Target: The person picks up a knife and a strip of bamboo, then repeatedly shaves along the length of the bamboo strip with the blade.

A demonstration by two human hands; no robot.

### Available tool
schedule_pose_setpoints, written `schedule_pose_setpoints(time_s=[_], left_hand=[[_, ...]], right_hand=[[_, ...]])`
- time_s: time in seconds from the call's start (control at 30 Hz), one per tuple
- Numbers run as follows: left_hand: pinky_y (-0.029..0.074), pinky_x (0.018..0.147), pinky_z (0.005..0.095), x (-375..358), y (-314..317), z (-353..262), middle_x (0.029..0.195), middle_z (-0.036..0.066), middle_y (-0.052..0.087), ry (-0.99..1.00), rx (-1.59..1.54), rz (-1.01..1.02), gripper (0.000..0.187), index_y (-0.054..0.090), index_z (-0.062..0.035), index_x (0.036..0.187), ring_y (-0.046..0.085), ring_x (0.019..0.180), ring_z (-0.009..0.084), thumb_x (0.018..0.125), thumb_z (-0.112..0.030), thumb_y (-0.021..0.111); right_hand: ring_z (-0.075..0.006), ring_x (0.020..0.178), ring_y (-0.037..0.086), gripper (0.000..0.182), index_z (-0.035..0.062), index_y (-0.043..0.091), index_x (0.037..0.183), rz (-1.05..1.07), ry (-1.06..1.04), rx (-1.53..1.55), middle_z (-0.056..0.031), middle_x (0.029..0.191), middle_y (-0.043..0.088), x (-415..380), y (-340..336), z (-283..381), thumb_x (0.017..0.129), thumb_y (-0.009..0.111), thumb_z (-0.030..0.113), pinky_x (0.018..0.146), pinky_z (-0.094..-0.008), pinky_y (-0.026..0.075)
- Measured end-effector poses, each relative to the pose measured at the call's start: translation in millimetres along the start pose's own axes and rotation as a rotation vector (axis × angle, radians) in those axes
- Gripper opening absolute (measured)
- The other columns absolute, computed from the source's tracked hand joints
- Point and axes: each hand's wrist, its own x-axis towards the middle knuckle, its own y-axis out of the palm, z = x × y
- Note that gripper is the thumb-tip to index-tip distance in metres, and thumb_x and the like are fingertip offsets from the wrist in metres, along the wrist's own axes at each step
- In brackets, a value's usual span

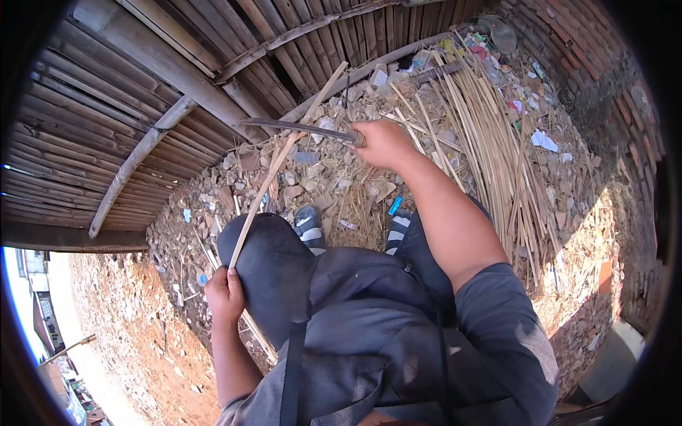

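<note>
My left hand [224,292] is closed around a long pale bamboo strip [273,170], which slants up and away across my left knee. In my right hand [383,144] is the handle of a long-bladed knife [302,128], its dark blade pointing left. The blade overlaps the bamboo strip in its upper part. The strip's near end runs on below my left hand, beside my thigh. Both of my knees are bent over the rubble ground.
A large bundle of split bamboo strips [497,156] lies on the right. Rubble and litter [334,192] cover the ground around my sandalled feet. A bamboo slat wall [92,142] rises on the left, and a brick wall [568,35] stands on the right.
</note>
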Motion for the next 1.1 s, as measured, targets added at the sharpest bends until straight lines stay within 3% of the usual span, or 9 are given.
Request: schedule_pose_setpoints(time_s=[0.07,0.1,0.33,0.5,0.6,0.73,0.9,1.0,1.1], left_hand=[[0.036,0.050,0.0435,0,1,0,0.055,0.018,0.047,0.005,-0.004,-0.017,0.037,0.047,-0.0014,0.073,0.046,0.048,0.0313,0.103,-0.022,0.052],[0.036,0.050,0.0433,0,1,0,0.055,0.018,0.047,0.008,-0.005,-0.018,0.037,0.047,-0.0016,0.073,0.046,0.048,0.0312,0.103,-0.022,0.052],[0.037,0.049,0.0418,-1,1,3,0.054,0.018,0.048,0.031,-0.018,-0.014,0.039,0.047,-0.0015,0.073,0.046,0.047,0.0291,0.104,-0.023,0.052],[0.038,0.049,0.0419,-1,1,0,0.055,0.018,0.049,0.018,-0.031,-0.014,0.037,0.048,-0.0015,0.073,0.047,0.047,0.0288,0.104,-0.022,0.053],[0.038,0.049,0.0422,2,0,-3,0.055,0.018,0.050,0.024,0.006,-0.001,0.037,0.048,-0.0015,0.073,0.047,0.047,0.0292,0.103,-0.022,0.054],[0.038,0.049,0.0423,2,0,0,0.055,0.018,0.049,0.021,-0.011,0.004,0.037,0.048,-0.0013,0.073,0.047,0.047,0.0291,0.104,-0.022,0.053],[0.038,0.049,0.0424,1,-2,0,0.054,0.018,0.048,0.011,0.008,0.023,0.038,0.048,-0.0013,0.073,0.046,0.047,0.0288,0.104,-0.022,0.053],[0.037,0.049,0.0425,1,-3,1,0.054,0.018,0.048,0.006,0.000,0.029,0.038,0.048,-0.0013,0.073,0.046,0.047,0.0288,0.104,-0.022,0.053],[0.037,0.049,0.0425,2,-2,-2,0.054,0.018,0.048,0.010,-0.018,0.016,0.038,0.048,-0.0013,0.072,0.046,0.047,0.0286,0.104,-0.022,0.053]], right_hand=[[-0.0382,0.097,0.071,0.033,0.0097,0.070,0.110,0.001,0.021,0.005,-0.0184,0.099,0.073,-9,-2,8,0.082,0.075,0.025,0.084,-0.0503,0.057],[-0.0387,0.095,0.071,0.030,0.0087,0.070,0.108,-0.031,-0.064,0.041,-0.0180,0.097,0.074,-8,6,8,0.081,0.074,0.022,0.084,-0.0517,0.057],[-0.0394,0.088,0.072,0.031,0.0089,0.068,0.108,0.031,-0.285,-0.073,-0.0182,0.092,0.073,-23,17,51,0.078,0.071,0.015,0.078,-0.0500,0.059],[-0.0423,0.090,0.071,0.041,0.0099,0.068,0.121,-0.080,0.022,0.040,-0.0187,0.096,0.074,0,15,15,0.085,0.075,0.027,0.080,-0.0525,0.056],[-0.0419,0.093,0.071,0.042,0.0093,0.067,0.122,-0.004,-0.031,-0.043,-0.0202,0.095,0.073,-4,10,2,0.086,0.075,0.028,0.082,-0.0519,0.056],[-0.0414,0.096,0.070,0.041,0.0099,0.067,0.123,0.059,-0.058,0.065,-0.0206,0.097,0.073,-17,12,25,0.086,0.074,0.026,0.083,-0.0513,0.056],[-0.0409,0.093,0.071,0.034,0.0077,0.067,0.110,0.145,-0.247,0.017,-0.0188,0.093,0.073,-24,16,51,0.080,0.075,0.021,0.081,-0.0529,0.056],[-0.0408,0.095,0.071,0.036,0.0091,0.068,0.114,0.096,-0.212,-0.065,-0.0190,0.097,0.074,-14,14,36,0.082,0.075,0.024,0.084,-0.0520,0.057],[-0.0400,0.099,0.071,0.040,0.0104,0.069,0.120,-0.076,0.040,0.076,-0.0200,0.103,0.074,-2,9,8,0.084,0.077,0.028,0.087,-0.0509,0.057]])
